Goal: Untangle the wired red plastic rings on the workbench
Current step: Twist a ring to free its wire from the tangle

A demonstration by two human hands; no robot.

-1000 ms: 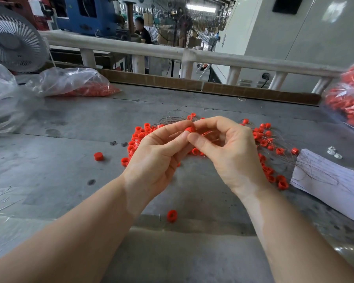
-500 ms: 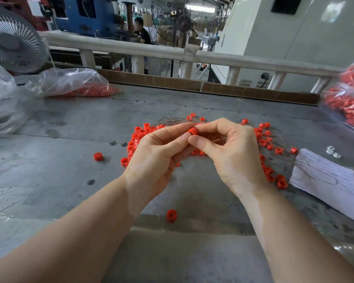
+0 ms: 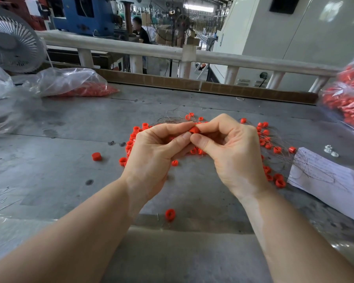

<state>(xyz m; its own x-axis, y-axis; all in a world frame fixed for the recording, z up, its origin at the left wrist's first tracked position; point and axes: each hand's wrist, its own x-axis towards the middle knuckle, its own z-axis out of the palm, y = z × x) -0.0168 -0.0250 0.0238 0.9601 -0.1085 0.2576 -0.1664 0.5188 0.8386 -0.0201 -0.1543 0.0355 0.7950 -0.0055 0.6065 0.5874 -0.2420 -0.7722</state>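
Note:
A tangle of small red plastic rings strung on thin wire (image 3: 268, 144) lies spread over the grey workbench (image 3: 70, 164), partly hidden behind my hands. My left hand (image 3: 157, 152) and my right hand (image 3: 231, 152) meet above the pile, and both pinch one red ring (image 3: 194, 130) between thumb and fingertips. Loose wire strands (image 3: 172, 118) fan out beyond the fingers. Single loose rings lie apart: one (image 3: 96, 156) at the left, one (image 3: 170, 214) near the front edge.
A clear bag of red rings (image 3: 74, 84) lies at the back left, another bag (image 3: 347, 103) at the right edge. A white paper sheet (image 3: 331, 180) lies at the right, with small white parts (image 3: 330, 150) beyond it. A fan (image 3: 10, 41) stands far left, behind a railing (image 3: 172, 52).
Both hands stay pinched on the same red ring above the pile. The fingertips have shifted slightly on it; nothing else on the bench has moved.

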